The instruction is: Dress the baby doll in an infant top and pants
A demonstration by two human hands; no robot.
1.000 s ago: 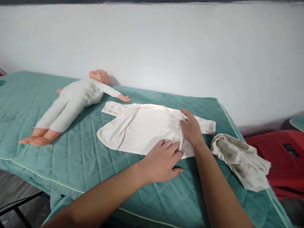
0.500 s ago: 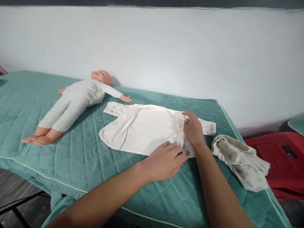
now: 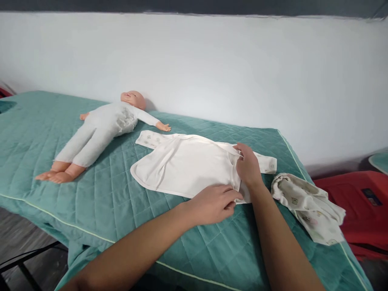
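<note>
A white baby garment (image 3: 184,165) lies spread flat on the green quilted bed cover (image 3: 100,202), its sleeves reaching left and right. My left hand (image 3: 214,204) rests at the garment's near right edge, fingers pinched on the fabric. My right hand (image 3: 249,166) presses on the garment's right side, with its fingers curled at the cloth's edge near the sleeve. A baby doll (image 3: 100,131) in a white suit lies on its back to the left of the garment, head toward the wall.
A crumpled printed cloth (image 3: 307,206) sits at the bed's right edge. Beyond that edge stands a red plastic object (image 3: 357,202). A white wall (image 3: 212,68) runs behind the bed. The bed's front edge drops to a dark floor at lower left.
My left hand has slid right along the garment's near edge and its fingers have closed on the cloth. My right hand stayed put. The view has shifted slightly.
</note>
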